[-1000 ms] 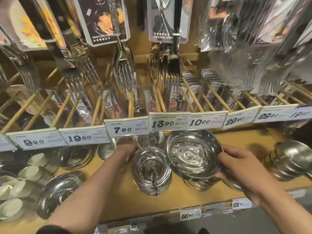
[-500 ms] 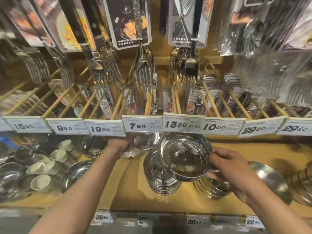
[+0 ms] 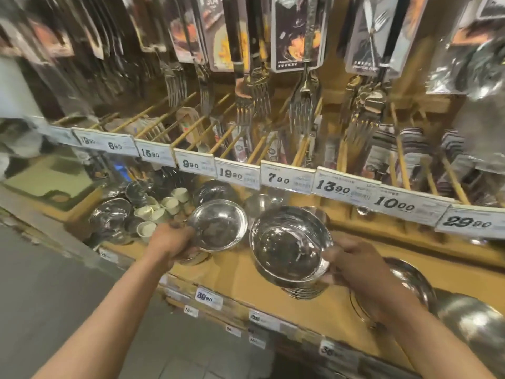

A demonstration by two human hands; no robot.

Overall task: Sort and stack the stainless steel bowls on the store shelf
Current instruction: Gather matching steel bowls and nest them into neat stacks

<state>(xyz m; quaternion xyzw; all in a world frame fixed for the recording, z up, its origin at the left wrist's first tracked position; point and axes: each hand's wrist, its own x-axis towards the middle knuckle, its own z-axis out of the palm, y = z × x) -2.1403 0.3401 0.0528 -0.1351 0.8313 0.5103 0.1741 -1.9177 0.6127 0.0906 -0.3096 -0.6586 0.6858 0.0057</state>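
Left hand (image 3: pixel 170 240): grips small steel bowl (image 3: pixel 218 225) by near rim, held above wooden shelf (image 3: pixel 240 280). Right hand (image 3: pixel 355 265): grips larger, deeper bowl (image 3: pixel 289 246) by right rim, over a short stack of bowls (image 3: pixel 303 292). Both bowls polished, mirror-bright, round, mouths upward, tilted slightly toward camera. More steel bowls (image 3: pixel 410 277) on shelf at right. Price tags (image 3: pixel 287 177) along rail above.

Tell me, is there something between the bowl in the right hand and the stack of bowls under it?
Nothing visible. The right hand holds the bowl directly above the stack, whose rims show just below it. The left hand holds a smaller bowl off to the side.
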